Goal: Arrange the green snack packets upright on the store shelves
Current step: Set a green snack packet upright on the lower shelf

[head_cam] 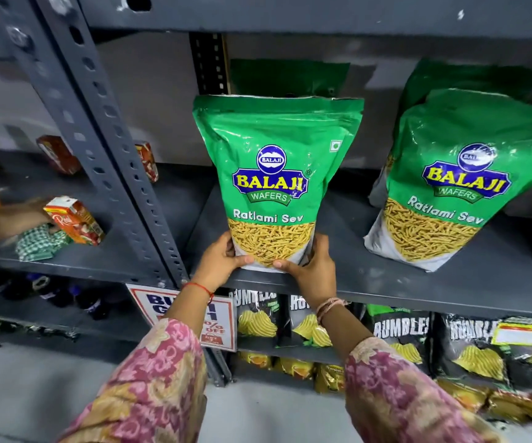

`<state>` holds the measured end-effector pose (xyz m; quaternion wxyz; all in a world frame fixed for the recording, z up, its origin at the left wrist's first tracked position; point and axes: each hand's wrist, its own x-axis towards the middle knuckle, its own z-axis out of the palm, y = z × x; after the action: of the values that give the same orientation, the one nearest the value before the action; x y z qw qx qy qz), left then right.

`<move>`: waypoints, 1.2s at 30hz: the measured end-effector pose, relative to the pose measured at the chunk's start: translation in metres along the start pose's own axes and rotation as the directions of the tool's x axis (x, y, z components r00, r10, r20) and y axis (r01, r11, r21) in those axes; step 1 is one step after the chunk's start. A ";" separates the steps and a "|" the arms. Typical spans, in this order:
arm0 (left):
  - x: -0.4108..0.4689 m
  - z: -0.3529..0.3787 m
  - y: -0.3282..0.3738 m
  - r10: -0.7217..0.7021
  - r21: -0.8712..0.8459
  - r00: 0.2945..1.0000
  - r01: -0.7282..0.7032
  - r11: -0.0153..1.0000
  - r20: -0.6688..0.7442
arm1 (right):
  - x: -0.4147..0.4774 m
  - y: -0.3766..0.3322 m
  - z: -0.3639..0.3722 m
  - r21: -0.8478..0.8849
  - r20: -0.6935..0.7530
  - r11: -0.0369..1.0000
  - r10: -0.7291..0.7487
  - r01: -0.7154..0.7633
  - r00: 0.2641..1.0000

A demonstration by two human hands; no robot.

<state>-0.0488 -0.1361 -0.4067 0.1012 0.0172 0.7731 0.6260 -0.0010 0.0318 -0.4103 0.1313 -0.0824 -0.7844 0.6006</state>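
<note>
A green Balaji Ratlami Sev packet [274,174] stands upright near the front edge of the grey metal shelf [418,282]. My left hand [221,262] grips its lower left corner and my right hand [311,266] grips its lower right corner, thumbs on the front. More green packets stand right behind it, one top edge [290,76] showing above. To the right, a second stack of the same green packets [456,187] leans back and to the left on the shelf.
A perforated grey upright [104,132] splits the shelving. Left of it, another person's hand [15,219] reaches among orange juice cartons [74,220] and a checked cloth. Below hang a sale sign [194,318] and black Rumbles chip bags [402,334].
</note>
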 end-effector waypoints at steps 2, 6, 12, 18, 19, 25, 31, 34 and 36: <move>0.000 -0.001 -0.003 -0.017 0.007 1.000 0.017 1.000 0.008 | 0.000 0.001 -0.001 -0.009 0.018 1.000 0.002 -0.002 1.000; -0.002 0.003 -0.010 0.008 -0.013 1.000 -0.007 1.000 0.008 | 0.004 0.002 -0.004 -0.018 0.052 1.000 0.022 -0.021 0.998; -0.004 0.008 -0.009 0.009 -0.024 1.000 -0.009 1.000 -0.001 | -0.003 0.009 -0.008 -0.021 0.046 0.999 0.030 -0.029 0.999; -0.082 0.057 -0.013 0.400 0.319 0.729 -0.258 0.912 -0.555 | -0.052 0.040 -0.074 -0.167 -0.285 0.986 -0.055 0.007 0.957; -0.090 0.077 -0.011 0.450 0.364 0.757 -0.296 0.883 -0.475 | -0.054 0.046 -0.094 -0.158 -0.399 0.987 -0.055 -0.010 0.915; -0.005 0.188 0.038 0.144 0.106 0.989 -0.142 0.984 -0.016 | -0.001 0.050 -0.197 -0.018 -0.405 0.998 0.049 -0.061 0.913; 0.061 0.231 0.058 0.016 0.155 0.956 -0.064 0.986 0.292 | 0.043 0.068 -0.217 -0.193 -0.189 0.970 0.112 -0.149 0.975; 0.051 0.233 0.057 0.058 0.119 0.976 -0.084 0.989 0.211 | 0.048 0.070 -0.228 -0.184 -0.179 0.973 0.105 -0.138 0.978; 0.040 0.234 0.053 0.104 0.153 0.979 -0.131 0.979 0.174 | 0.046 0.072 -0.239 -0.187 -0.147 0.974 0.097 -0.124 0.984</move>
<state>-0.0520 0.1072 -0.4065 0.1259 0.1232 0.8086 0.5614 0.0263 0.2837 -0.4163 0.1424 -0.1795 -0.8230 0.5197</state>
